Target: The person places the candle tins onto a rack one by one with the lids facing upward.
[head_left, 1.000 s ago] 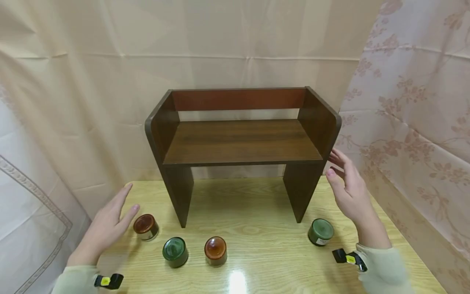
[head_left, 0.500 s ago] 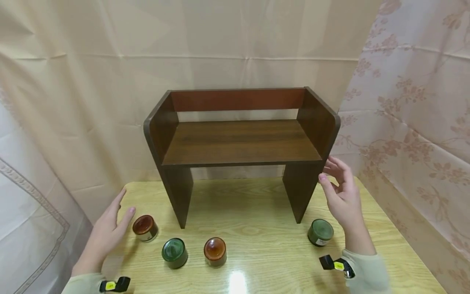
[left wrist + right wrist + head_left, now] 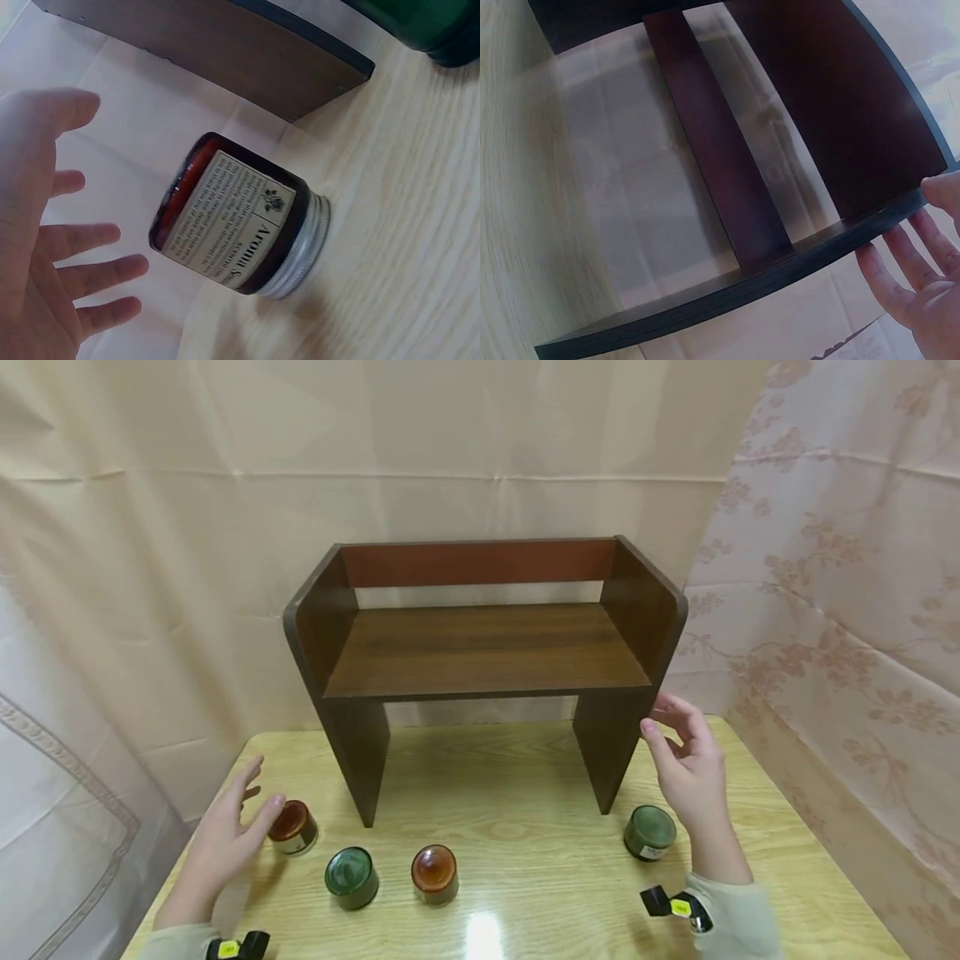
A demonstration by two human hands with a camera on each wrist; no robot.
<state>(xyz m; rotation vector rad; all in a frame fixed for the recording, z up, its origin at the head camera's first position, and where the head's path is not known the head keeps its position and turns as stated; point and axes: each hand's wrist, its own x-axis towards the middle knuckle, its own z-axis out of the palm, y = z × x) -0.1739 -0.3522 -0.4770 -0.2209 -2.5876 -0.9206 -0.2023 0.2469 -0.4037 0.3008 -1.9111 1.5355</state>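
Note:
A dark brown wooden shelf (image 3: 487, 647) stands on the table. My right hand (image 3: 693, 777) is at the shelf's right side panel (image 3: 780, 277), thumb by its front edge and fingers along its outer face, loosely bent; firm contact is unclear. At the left, my left hand (image 3: 225, 843) has its fingers spread beside a dark red-brown jar (image 3: 293, 827). In the left wrist view a gap shows between that hand (image 3: 52, 225) and the labelled jar (image 3: 240, 217).
A green jar (image 3: 352, 877) and an amber jar (image 3: 434, 874) stand in front of the shelf. Another green jar (image 3: 649, 832) stands near its right leg. Beige cloth (image 3: 480, 427) hangs behind, and flowered cloth (image 3: 847, 610) at the right.
My right hand has moved left and a little down, closer to the side panel. My left hand has shifted slightly right towards the red-brown jar. Everything stands slightly further left in the head view.

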